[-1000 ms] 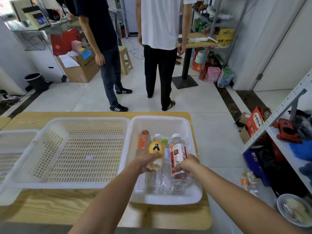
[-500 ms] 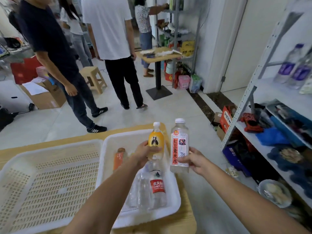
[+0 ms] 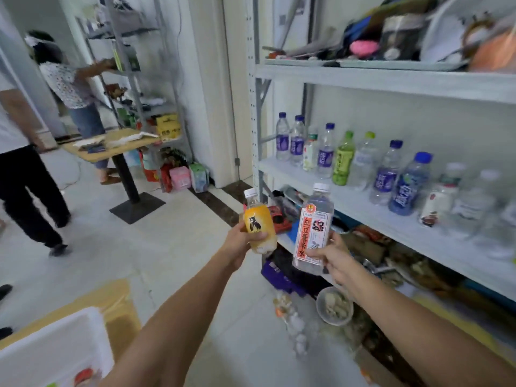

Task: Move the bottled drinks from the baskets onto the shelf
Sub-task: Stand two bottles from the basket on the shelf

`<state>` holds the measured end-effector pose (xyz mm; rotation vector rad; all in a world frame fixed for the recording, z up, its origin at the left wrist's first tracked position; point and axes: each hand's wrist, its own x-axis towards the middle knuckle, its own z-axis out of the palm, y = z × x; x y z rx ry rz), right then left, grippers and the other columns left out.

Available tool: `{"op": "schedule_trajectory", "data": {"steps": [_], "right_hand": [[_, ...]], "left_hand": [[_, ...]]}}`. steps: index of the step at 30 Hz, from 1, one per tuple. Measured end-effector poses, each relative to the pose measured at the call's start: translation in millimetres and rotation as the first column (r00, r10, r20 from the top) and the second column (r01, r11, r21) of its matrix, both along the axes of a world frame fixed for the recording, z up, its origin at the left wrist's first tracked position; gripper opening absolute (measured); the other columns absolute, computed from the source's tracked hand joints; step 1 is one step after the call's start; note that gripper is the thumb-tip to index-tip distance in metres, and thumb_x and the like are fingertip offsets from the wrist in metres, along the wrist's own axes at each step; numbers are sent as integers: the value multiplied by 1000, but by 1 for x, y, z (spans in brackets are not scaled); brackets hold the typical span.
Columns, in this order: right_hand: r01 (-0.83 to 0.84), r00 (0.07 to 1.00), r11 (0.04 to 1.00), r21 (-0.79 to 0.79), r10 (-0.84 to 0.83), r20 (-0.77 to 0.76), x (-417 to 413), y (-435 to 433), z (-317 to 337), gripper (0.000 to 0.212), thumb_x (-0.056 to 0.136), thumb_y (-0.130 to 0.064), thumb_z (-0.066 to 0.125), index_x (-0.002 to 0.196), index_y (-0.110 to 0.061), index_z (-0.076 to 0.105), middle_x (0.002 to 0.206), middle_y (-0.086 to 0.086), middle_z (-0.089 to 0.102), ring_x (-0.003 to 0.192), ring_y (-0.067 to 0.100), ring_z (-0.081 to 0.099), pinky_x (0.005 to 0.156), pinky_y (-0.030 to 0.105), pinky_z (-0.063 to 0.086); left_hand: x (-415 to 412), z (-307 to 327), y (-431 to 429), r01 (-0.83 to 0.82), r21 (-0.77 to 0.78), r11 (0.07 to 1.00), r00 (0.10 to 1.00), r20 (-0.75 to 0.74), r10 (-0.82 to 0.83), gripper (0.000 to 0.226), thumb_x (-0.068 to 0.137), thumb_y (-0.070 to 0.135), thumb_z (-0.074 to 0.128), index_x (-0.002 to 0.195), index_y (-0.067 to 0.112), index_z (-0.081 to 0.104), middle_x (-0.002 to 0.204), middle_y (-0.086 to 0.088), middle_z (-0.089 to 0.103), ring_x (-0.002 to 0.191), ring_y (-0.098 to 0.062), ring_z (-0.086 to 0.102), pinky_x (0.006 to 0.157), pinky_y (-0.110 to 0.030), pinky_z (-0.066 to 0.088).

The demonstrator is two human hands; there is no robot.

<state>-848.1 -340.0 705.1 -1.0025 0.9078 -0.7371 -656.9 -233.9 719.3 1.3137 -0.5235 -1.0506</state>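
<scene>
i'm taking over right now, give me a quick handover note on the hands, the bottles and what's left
The left hand grips the orange bottle, upright. The right hand grips the red-label bottle, upright. Both bottles are in the air, short of the shelf.
Done: a row of bottles already stands on that shelf.
Left: set these two down, probably on the bare strip along the shelf's front, then go back to the white basket at lower left. Its contents are too blurred to count.
</scene>
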Motion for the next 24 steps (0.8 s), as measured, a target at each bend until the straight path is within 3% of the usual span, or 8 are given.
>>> {"op": "schedule_trajectory", "data": {"steps": [5, 7, 12, 15, 19, 21, 24], "right_hand": [[122, 992, 992, -31, -122, -19, -40, -59, 1, 67, 62, 27, 66, 112, -13, 45, 115, 15, 62, 103, 30, 60, 86, 47, 51], [168, 986, 986, -23, -168, -15, -45, -77, 0, 67, 62, 28, 66, 111, -12, 44, 112, 15, 62, 100, 29, 60, 80, 44, 52], [202, 979, 979, -7, -202, -8, -28, -118, -5, 68, 63, 26, 67, 113, -14, 44, 109, 10, 63, 94, 23, 61, 84, 47, 50], [200, 980, 980, -18, -200, -4, 0, -145, -9, 67, 64, 26, 66, 111, -16, 45, 109, 9, 64, 102, 26, 60, 85, 48, 51], [200, 980, 977, -69, -200, 6, 59, -183, -13, 67, 64, 27, 65, 114, -12, 42, 103, 6, 64, 104, 27, 59, 74, 40, 52], [204, 979, 974, -94, -205, 5, 96, -206, -17, 69, 64, 27, 65, 114, -14, 43, 112, 9, 63, 108, 29, 58, 85, 48, 52], [223, 974, 965, -138, -226, -12, 154, -245, -26, 73, 60, 28, 67, 112, -18, 46, 118, 11, 63, 111, 30, 58, 95, 56, 46]], "left_hand": [[-26, 6, -75, 133, 0, 991, 991, 11, -133, 51, 75, -12, 69, 121, 3, 55, 106, -12, 66, 92, -23, 64, 64, -26, 55], [-25, 5, -98, 151, -9, 988, 988, 25, -151, 55, 73, -13, 69, 125, 1, 54, 111, -14, 65, 95, -24, 64, 66, -26, 55], [1, 1, -148, 159, 24, 987, 985, 58, -160, 59, 69, -11, 74, 122, 5, 54, 112, -12, 65, 103, -30, 61, 80, -38, 54], [34, -3, -178, 179, 51, 983, 980, 80, -183, 68, 63, -6, 80, 124, 8, 54, 118, -14, 64, 109, -33, 60, 88, -46, 53], [92, -5, -223, 178, 64, 982, 968, 166, -186, 63, 63, -8, 80, 119, 8, 56, 113, -13, 65, 105, -31, 61, 88, -45, 52], [127, -7, -250, 186, 61, 981, 965, 179, -194, 67, 62, -11, 79, 122, 7, 55, 111, -13, 66, 101, -28, 62, 82, -40, 52], [188, -13, -297, 200, 74, 977, 946, 244, -212, 72, 60, -12, 80, 125, 5, 54, 114, -14, 65, 106, -29, 61, 87, -40, 50]]}}
